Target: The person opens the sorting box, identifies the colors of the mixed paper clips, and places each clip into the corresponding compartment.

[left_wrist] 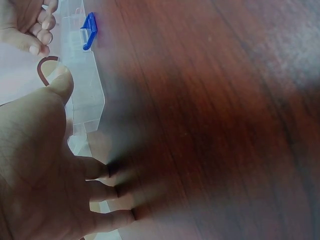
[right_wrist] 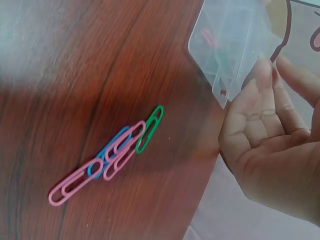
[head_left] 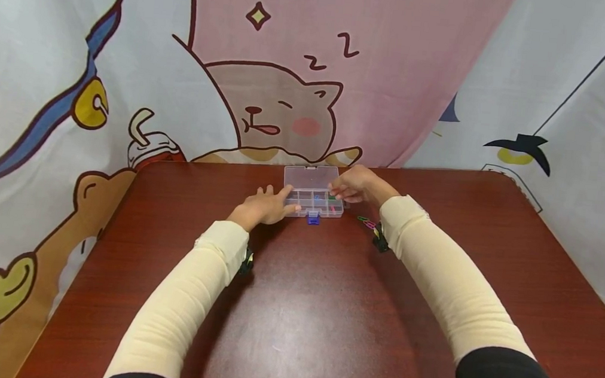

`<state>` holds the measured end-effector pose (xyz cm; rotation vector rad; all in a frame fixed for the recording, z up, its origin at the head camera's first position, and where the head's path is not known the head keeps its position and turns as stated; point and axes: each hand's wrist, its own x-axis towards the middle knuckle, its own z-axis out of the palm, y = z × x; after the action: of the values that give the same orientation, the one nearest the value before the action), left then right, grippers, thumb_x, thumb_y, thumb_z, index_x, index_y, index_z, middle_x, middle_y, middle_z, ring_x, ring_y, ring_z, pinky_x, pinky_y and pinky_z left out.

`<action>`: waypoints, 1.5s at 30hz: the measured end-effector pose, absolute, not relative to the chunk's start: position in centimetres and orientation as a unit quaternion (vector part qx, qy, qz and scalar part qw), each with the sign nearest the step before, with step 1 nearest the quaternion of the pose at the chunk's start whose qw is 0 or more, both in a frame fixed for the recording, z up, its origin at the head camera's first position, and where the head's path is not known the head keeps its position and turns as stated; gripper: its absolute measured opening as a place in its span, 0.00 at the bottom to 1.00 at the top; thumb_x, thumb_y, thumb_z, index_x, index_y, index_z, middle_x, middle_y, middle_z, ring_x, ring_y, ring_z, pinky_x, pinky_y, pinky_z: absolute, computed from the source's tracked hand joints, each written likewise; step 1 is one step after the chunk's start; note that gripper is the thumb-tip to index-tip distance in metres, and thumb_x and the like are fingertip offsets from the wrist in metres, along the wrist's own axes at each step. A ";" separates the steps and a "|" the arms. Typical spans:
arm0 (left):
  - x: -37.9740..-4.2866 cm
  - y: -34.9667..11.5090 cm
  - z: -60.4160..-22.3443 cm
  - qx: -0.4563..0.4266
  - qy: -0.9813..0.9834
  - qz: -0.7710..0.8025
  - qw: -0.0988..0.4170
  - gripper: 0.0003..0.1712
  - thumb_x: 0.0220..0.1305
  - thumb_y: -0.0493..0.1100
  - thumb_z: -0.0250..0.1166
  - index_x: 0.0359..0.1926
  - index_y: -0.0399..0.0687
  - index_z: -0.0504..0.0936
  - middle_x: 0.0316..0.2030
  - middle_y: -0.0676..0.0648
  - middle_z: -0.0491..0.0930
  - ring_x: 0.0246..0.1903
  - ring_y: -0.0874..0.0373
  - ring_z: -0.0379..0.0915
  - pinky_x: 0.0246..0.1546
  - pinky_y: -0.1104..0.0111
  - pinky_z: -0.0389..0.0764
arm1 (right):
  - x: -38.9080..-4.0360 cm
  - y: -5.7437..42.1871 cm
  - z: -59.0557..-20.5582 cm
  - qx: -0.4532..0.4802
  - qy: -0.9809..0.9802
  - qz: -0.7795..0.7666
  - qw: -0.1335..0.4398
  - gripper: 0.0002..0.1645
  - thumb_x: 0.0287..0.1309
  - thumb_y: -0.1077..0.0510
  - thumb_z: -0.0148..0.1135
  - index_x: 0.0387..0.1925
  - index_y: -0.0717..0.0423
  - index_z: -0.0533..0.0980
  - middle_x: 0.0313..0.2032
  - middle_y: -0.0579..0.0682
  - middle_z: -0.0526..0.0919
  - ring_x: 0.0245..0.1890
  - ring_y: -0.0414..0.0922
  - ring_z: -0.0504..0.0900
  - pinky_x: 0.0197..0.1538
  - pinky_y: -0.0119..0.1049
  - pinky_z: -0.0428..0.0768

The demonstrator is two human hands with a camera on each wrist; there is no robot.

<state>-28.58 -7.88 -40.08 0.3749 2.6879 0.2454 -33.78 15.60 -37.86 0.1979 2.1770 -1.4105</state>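
Observation:
A clear plastic compartment box [head_left: 306, 207] with a blue latch [head_left: 313, 218] sits at the far side of the table, its lid [head_left: 311, 178] raised. My left hand [head_left: 264, 205] spreads its fingers at the box's left end, thumb along the front corner, other fingertips reaching down to the tabletop. Over the right-hand compartments is my right hand [head_left: 355, 184], its fingers loosely bent and thumb near the index fingertip; nothing shows between them. Small pink, blue and green pieces lie inside the box. Several paper clips, including a pink clip [right_wrist: 75, 182] and a green clip [right_wrist: 150, 129], lie near my right wrist.
The brown wooden table [head_left: 281, 307] ends just behind the box. A printed cloth [head_left: 399, 71] with cartoon animals hangs along the back and sides. A dark wrist device [head_left: 381, 238] on my right arm is close to the loose clips.

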 end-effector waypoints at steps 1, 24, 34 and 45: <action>-28.6 -7.9 -40.1 0.134 0.965 0.089 0.207 0.42 0.61 0.72 0.36 0.71 0.64 0.37 0.68 0.34 0.41 0.65 0.37 0.36 0.57 0.44 0.50 | -33.8 15.8 -37.9 0.074 0.805 -0.524 0.270 0.19 0.53 0.59 0.63 0.43 0.68 0.77 0.29 0.54 0.83 0.21 0.42 0.80 0.33 0.38 0.77; -28.5 -7.8 -40.0 0.147 0.965 0.085 0.199 0.42 0.61 0.71 0.36 0.71 0.63 0.37 0.67 0.33 0.42 0.64 0.36 0.37 0.57 0.44 0.52 | -33.5 18.3 -38.3 0.094 0.810 -0.497 0.297 0.18 0.52 0.55 0.65 0.42 0.63 0.78 0.27 0.50 0.83 0.25 0.42 0.80 0.39 0.41 0.75; -28.3 -7.8 -39.9 0.140 0.965 0.092 0.202 0.42 0.62 0.70 0.38 0.71 0.62 0.38 0.67 0.33 0.42 0.64 0.36 0.37 0.57 0.44 0.50 | -33.0 20.5 -38.4 0.086 0.831 -0.450 0.315 0.18 0.50 0.53 0.67 0.40 0.61 0.80 0.27 0.51 0.83 0.26 0.43 0.80 0.36 0.39 0.77; -28.6 -7.9 -40.2 0.141 0.964 0.088 0.206 0.43 0.60 0.72 0.36 0.71 0.63 0.36 0.67 0.33 0.41 0.65 0.36 0.36 0.57 0.45 0.50 | -32.2 21.8 -39.3 0.046 0.886 -0.321 0.331 0.19 0.46 0.48 0.69 0.30 0.62 0.81 0.27 0.52 0.82 0.29 0.46 0.80 0.33 0.40 0.77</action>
<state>-28.56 -7.86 -40.19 0.3922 2.6867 0.2442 -32.21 21.78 -39.28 0.1205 2.3172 -0.8393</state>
